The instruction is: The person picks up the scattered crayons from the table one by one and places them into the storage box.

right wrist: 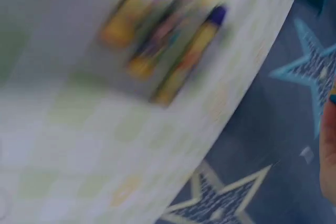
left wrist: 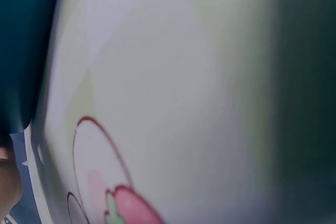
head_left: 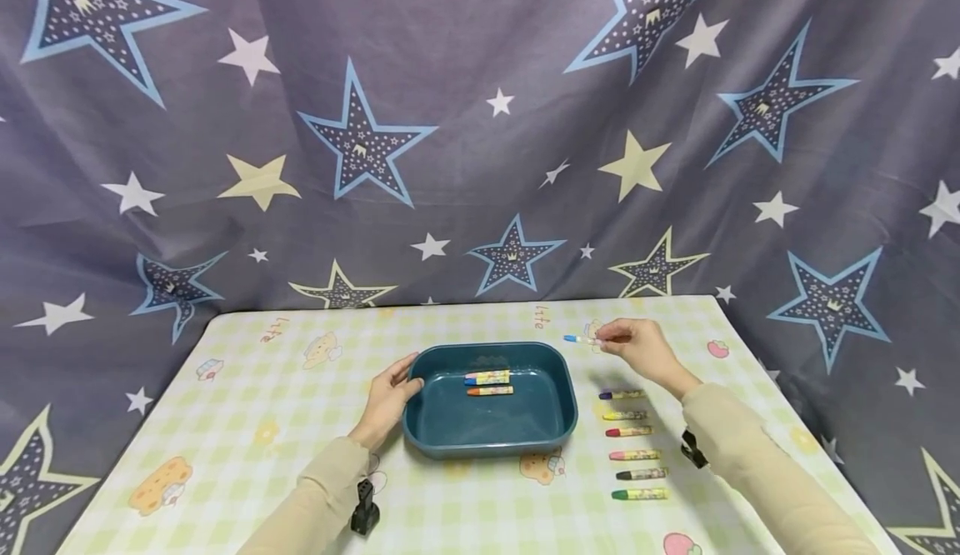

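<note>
My right hand [head_left: 637, 347] pinches a crayon with a light blue tip [head_left: 581, 339] above the table, right of a dark teal basin [head_left: 491, 450]. In the right wrist view only part of that hand [right wrist: 328, 150] shows at the right edge. My left hand [head_left: 390, 397] rests against the basin's left side, its fingers fairly straight and its thumb at the rim. Inside the basin lie a blue-tipped crayon [head_left: 486, 380], an orange crayon [head_left: 490, 391] and what looks like another crayon behind them. The left wrist view shows mostly tablecloth and the basin's side [left wrist: 21, 51].
Right of the basin, several crayons lie in a column, from a purple one [head_left: 621, 395] at the back, through a red one [head_left: 628, 432], to a green one [head_left: 640, 495] at the front. A star-patterned curtain [head_left: 450, 147] hangs behind the checked tablecloth [head_left: 262, 422].
</note>
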Demonstrator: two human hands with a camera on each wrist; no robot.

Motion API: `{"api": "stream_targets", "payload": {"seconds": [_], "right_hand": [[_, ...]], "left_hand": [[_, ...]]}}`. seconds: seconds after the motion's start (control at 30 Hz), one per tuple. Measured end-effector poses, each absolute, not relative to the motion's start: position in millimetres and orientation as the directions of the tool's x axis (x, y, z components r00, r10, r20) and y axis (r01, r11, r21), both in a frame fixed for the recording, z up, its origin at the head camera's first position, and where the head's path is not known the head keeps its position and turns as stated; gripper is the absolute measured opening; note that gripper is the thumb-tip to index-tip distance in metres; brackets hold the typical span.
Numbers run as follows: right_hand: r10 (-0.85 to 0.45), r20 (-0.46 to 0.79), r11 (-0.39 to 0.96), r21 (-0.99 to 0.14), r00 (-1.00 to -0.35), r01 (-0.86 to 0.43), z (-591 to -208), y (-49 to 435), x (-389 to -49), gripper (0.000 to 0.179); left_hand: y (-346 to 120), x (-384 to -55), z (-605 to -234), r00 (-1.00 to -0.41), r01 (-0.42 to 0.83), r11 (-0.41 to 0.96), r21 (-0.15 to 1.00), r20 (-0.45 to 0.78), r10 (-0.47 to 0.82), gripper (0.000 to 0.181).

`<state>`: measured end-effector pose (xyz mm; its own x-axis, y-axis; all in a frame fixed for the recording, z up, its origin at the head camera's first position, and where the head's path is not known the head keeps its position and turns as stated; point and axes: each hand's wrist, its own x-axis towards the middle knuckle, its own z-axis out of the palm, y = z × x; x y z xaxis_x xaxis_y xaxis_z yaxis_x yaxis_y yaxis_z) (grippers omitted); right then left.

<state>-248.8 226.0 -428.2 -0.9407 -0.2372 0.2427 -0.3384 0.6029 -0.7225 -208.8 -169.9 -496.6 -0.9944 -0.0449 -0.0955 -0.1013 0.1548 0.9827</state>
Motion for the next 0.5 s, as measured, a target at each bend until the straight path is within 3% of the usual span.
{"api": "stream_targets", "payload": {"seconds": [0.2,0.5], "right_hand": [[-0.326,0.275,0.545,-0.727,-0.905,-0.417,-418.5,176.4,-241.4,0.012],[-0.360,0.192,0.537,-0.758,-0.913,-0.371,-443.8,127.0,-232.1,0.014]], "left_hand": [[-171.9,-208.4,-493.8,-0.993,-0.104,0.155,0.982,-0.094,-0.072,0.050],[-169.8,-207.2,-494.8,-0.995,-0.094,0.143,0.985,-0.087,-0.054,0.051]]}}
